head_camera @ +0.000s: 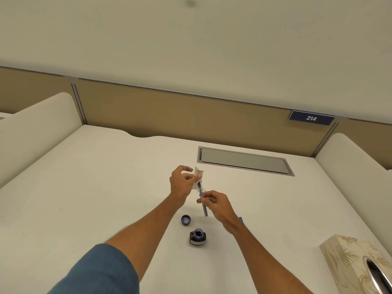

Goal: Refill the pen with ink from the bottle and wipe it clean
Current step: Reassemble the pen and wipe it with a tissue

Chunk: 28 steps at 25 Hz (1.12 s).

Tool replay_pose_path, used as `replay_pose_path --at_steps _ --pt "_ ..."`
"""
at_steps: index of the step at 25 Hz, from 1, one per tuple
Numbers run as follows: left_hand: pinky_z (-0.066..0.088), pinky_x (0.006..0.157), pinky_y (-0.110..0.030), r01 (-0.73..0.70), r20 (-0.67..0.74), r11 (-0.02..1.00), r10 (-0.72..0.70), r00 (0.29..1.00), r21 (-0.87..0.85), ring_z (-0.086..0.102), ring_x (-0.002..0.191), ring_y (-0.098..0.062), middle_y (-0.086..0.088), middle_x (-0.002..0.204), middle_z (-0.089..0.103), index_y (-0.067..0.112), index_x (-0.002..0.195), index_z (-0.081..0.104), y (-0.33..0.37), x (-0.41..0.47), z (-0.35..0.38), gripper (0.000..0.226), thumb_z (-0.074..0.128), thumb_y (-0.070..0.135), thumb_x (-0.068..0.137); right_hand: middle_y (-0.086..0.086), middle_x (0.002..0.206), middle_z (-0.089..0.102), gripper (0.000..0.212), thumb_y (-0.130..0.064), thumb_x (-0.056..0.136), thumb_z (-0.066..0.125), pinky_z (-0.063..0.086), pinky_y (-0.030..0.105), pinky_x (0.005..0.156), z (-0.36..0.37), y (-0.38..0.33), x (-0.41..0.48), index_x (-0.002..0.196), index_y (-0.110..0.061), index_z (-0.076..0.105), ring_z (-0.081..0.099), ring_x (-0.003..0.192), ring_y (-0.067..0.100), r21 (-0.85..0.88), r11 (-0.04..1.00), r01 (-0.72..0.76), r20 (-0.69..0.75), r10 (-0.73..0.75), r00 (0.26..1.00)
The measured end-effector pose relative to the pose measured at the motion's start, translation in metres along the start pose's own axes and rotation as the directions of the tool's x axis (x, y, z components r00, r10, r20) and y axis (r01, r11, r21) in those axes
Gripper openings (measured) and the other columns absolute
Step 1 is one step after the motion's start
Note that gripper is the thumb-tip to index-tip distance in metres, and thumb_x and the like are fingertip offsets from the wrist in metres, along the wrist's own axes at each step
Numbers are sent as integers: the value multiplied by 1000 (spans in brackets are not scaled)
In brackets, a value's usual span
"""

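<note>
My right hand [216,205] pinches the slim grey pen section [204,206] and holds it tilted above the desk. My left hand [183,182] pinches a crumpled white tissue [198,176] wrapped around the pen's upper, dark end. Below my hands the ink bottle [197,237] stands uncapped on the white desk [106,198], dark blue ink showing in its mouth. Its dark cap [185,220] lies upturned just left of and beyond the bottle. A small blue piece [240,219] peeks out behind my right wrist.
A patterned tissue box [358,266] stands at the desk's near right corner. A grey recessed cable hatch [244,161] sits in the desk beyond my hands. Cream side dividers [38,128] and a tan back panel with a "214" plate [311,118] enclose the desk.
</note>
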<state>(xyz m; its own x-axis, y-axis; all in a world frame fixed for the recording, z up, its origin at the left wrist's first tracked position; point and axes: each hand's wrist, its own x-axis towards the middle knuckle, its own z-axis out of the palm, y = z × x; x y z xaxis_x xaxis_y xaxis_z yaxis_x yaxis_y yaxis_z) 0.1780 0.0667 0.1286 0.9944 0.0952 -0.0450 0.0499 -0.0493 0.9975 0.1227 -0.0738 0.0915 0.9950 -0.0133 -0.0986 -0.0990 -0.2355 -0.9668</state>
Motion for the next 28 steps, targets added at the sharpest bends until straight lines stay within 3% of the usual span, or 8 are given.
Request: replay_pose_path --at_steps 2,6,12,16,21,25,28 --pt "50 58 -21 2 -2 1000 -2 1000 -1 67 72 -22 -12 82 70 6 102 60 1 0 1 35 81 17 76 3 97 76 17 -14 91 63 47 14 76 1 -1 -2 106 -10 69 68 89 8 15 1000 9 21 -9 1000" --pt "50 58 -21 13 -7 1000 -13 1000 0 67 74 -22 -11 83 70 6 103 61 0 0 1 36 81 19 76 0 95 73 23 -18 81 75 50 21 78 0 -1 -3 103 -12 73 63 83 10 3 999 35 -4 -35 999" --pt "48 60 -22 47 -32 998 -49 998 -52 66 78 -24 -15 87 71 6 100 61 -1 -2 4 35 82 18 75 3 96 76 21 -14 91 63 51 23 85 -3 -2 -3 112 -13 66 69 91 8 79 997 -3 23 1 1000" --pt "48 60 -22 64 -38 995 -67 997 -70 66 80 -25 -14 89 70 7 101 60 -1 -1 6 36 82 18 75 5 95 77 24 -19 85 72 54 33 88 -3 -3 -4 105 -9 63 71 95 19 151 988 -39 19 37 999" --pt "48 61 -22 72 -31 995 -74 997 -70 66 81 -26 -14 90 71 5 102 61 -2 -3 8 36 82 18 75 10 95 74 16 -12 84 72 52 22 71 -3 0 -3 100 -10 71 66 86 18 94 996 -3 -47 7 999" --pt "50 63 -22 87 -37 992 -90 995 -92 67 83 -27 -19 99 72 3 105 61 -3 -1 9 38 81 16 75 4 100 71 19 -14 90 64 47 20 68 -4 1 0 107 -13 72 61 87 14 65 997 -33 -27 35 999" --pt "53 71 -28 87 -40 992 -90 995 -86 68 90 -31 -20 103 71 4 106 61 -4 0 11 39 81 16 75 5 90 71 23 -16 81 75 50 15 68 -6 1 1 104 -11 72 62 81 13 60 998 11 -59 -8 998"
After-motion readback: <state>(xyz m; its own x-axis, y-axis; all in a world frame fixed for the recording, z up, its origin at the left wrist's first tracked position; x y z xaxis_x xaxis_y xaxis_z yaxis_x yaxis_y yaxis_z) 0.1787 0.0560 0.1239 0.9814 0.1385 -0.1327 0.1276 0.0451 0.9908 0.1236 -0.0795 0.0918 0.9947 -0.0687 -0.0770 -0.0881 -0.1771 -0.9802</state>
